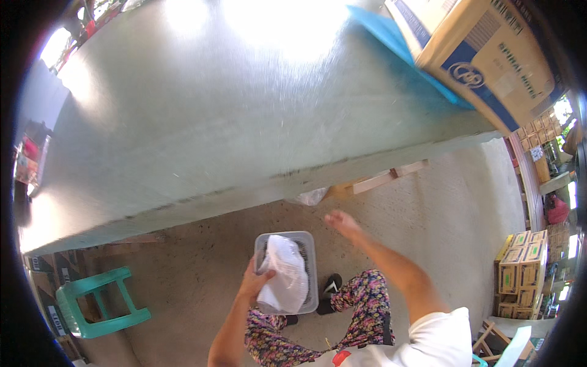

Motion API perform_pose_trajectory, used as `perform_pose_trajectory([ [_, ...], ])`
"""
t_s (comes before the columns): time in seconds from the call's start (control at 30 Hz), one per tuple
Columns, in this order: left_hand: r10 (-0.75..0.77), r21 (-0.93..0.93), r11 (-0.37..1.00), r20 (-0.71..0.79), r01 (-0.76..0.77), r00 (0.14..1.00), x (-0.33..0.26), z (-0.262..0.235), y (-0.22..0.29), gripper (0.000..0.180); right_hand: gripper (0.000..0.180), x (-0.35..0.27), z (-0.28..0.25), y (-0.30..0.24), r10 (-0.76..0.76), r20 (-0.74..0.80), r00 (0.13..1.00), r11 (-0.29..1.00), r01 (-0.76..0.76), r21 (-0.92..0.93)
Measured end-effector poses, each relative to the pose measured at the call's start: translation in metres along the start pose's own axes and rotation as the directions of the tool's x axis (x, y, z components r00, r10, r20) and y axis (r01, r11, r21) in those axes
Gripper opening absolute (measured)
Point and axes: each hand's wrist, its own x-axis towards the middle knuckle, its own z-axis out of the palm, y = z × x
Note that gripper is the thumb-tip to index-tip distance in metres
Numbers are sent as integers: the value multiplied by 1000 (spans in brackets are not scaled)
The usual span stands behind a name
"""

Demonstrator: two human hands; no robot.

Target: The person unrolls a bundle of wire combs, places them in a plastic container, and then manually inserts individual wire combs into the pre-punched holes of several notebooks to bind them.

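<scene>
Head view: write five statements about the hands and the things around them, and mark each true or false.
1. The left hand is at the left edge of a translucent rectangular plastic tub. True.
2. The right hand rests inside the tub. False: it is apart from the tub, up and to the right in the picture.
3. Crumpled white wrapping covers part of the tub's opening. True.
4. The brown cardboard box with blue bands stands on the floor. False: it is up on the smooth grey tabletop.
5. A green plastic stool is at the person's left. True.
</scene>
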Motion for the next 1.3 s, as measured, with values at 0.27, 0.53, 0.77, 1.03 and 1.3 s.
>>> perform_pose_trajectory([
  [0.27,-130,-85,989,-64,124,989,133,-69,-107,69,58,265,-21,17,-292,-894,340,956,84,-281],
  [0.53,-113,20,992,-279,123,954,222,-77,-298,72,24,303,-17,54,42,-707,706,791,409,455],
  [0.77,390,786,614,-383,73,838,246,-75,-155,44,14,203,-9,52,-13,-368,930,493,327,807],
  [1.03,698,528,490,239,-693,675,308,175,-32,25,25,168,9,59,-337,-409,848,709,515,482],
  [1.3,329,990,126,11,-56,944,362,14,-2,68,22,124,-35,61,-699,-610,372,633,719,-286],
])
